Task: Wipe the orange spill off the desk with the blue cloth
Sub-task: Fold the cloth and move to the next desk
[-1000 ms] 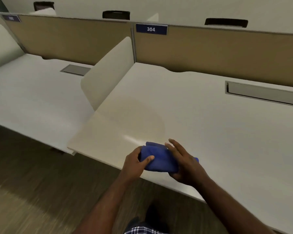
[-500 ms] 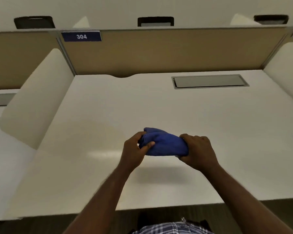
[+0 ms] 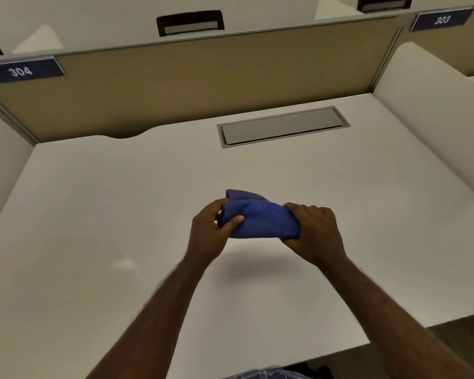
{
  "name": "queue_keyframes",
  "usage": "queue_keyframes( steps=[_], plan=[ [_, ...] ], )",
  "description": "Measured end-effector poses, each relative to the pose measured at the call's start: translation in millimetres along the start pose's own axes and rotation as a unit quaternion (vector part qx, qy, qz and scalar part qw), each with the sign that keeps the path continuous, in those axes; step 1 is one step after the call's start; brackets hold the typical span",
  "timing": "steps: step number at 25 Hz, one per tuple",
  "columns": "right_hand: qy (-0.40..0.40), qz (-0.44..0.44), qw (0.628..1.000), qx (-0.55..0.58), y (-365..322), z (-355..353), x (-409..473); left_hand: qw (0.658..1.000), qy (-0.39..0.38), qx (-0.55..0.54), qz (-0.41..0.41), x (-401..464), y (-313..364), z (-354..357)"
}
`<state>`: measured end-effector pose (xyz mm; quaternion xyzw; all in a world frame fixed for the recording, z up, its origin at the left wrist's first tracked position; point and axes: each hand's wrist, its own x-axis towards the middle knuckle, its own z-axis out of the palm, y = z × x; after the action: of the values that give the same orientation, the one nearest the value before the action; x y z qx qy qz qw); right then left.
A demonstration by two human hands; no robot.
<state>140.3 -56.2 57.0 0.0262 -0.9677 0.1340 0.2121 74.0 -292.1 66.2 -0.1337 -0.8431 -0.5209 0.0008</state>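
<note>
A bunched blue cloth [image 3: 260,221] hangs a little above the middle of the white desk [image 3: 107,214], casting a shadow below it. My left hand [image 3: 207,233] pinches its left end between thumb and fingers. My right hand [image 3: 314,232] is closed around its right end. No orange spill shows anywhere on the desk surface; only a faint pale glare patch [image 3: 123,265] lies to the left of my arms.
A grey cable flap [image 3: 282,127] is set into the desk at the back. A tan rear partition [image 3: 203,86] carries signs 304 and 303. White side dividers [image 3: 433,127] flank the desk. The front edge runs near my body.
The view has swung from the desk's left corner to face it squarely. Both hands have lifted the cloth off the desk's front part and hold it over the middle.
</note>
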Motion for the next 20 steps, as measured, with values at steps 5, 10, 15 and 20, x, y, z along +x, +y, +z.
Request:
queue_keyframes(
  steps=[5, 10, 15, 20],
  plan=[
    [0.005, 0.024, 1.000, -0.002, 102.6, 0.1, 27.6, 1.000, 0.006, 0.011, -0.003, 60.5, 30.6, 90.0],
    [0.005, 0.036, 0.999, -0.023, 189.3, -2.1, 57.3, 1.000, -0.012, 0.021, 0.011, 118.4, 47.7, 164.7],
    [0.016, 0.069, 0.997, -0.044, 262.2, -0.6, 80.4, 0.998, -0.045, 0.020, 0.036, 178.7, 58.7, 232.4],
    [0.060, 0.135, 0.985, -0.089, 324.0, 1.6, 93.7, 0.993, -0.098, 0.024, 0.056, 235.1, 78.0, 303.7]
  ],
)
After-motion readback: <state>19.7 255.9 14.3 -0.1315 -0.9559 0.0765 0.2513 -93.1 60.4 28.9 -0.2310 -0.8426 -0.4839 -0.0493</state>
